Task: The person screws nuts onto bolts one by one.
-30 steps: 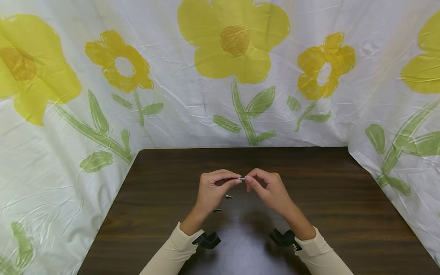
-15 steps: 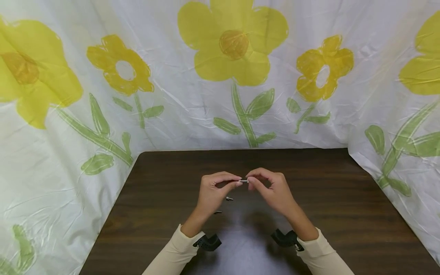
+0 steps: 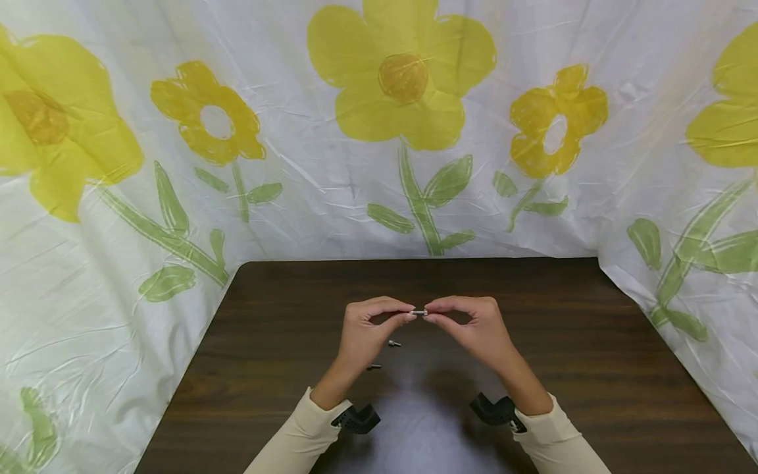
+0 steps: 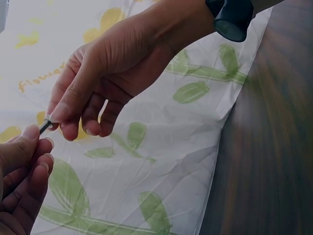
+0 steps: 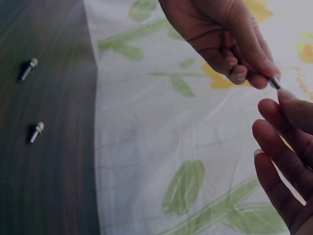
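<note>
Between my two hands, above the table, a small metal bolt [image 3: 419, 312] lies roughly level in the head view. My left hand [image 3: 368, 329] pinches its left end between thumb and forefinger. At the other end my right hand [image 3: 474, 326] pinches the bolt with thumb and fingertips. The left wrist view shows the dark shank of the bolt [image 4: 45, 126] bridging both sets of fingertips. In the right wrist view, fingertips cover part of the bolt [image 5: 275, 83]. Two more bolts, one [image 5: 29, 69] and another [image 5: 36, 132], lie on the table near my left hand.
A dark wood-grain table [image 3: 284, 309] spreads under the hands. Behind it and along both sides hangs a white cloth [image 3: 308, 197] printed with yellow flowers. Each wrist carries a black camera mount, the left mount [image 3: 358, 419] and the right mount [image 3: 493, 409].
My right hand's fingers have shifted their pinch at the bolt's right end, and the thumb and forefinger now reach out straighter. My left hand stays nearly still. The two loose bolts have not moved.
</note>
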Motion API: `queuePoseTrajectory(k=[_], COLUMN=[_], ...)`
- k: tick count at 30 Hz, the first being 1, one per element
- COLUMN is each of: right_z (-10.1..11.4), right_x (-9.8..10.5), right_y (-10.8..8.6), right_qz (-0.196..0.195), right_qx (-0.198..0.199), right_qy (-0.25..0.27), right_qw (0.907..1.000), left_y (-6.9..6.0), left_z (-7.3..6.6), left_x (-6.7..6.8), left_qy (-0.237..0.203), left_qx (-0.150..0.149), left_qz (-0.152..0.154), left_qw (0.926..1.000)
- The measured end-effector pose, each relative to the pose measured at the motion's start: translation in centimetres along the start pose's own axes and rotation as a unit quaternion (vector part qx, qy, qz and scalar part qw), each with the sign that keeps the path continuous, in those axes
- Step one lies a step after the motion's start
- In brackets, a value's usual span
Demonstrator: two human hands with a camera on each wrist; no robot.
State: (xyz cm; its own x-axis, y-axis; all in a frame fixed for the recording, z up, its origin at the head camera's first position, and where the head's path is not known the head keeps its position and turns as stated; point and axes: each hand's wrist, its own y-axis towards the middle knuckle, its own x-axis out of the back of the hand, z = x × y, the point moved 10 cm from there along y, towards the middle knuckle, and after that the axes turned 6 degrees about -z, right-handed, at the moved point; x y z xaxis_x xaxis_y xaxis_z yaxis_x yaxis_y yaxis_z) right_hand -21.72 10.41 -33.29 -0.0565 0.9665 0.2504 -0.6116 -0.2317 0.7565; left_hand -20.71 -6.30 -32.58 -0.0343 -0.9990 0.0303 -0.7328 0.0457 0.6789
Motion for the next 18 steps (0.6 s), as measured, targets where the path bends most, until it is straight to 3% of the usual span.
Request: queuePoseTrajectory(k=[18], right_z=[-0.8], right_x=[-1.4], right_y=[-0.4], right_qz=[0.04], right_qx=[-0.058], right_qy=[-0.012], right_qw=[0.9975], left_y=[-0.1], left_z=[-0.2], left_x=[-0.2], left_qy=[0.0], left_qx=[-0.004], left_qz=[-0.001], left_qw=[1.0])
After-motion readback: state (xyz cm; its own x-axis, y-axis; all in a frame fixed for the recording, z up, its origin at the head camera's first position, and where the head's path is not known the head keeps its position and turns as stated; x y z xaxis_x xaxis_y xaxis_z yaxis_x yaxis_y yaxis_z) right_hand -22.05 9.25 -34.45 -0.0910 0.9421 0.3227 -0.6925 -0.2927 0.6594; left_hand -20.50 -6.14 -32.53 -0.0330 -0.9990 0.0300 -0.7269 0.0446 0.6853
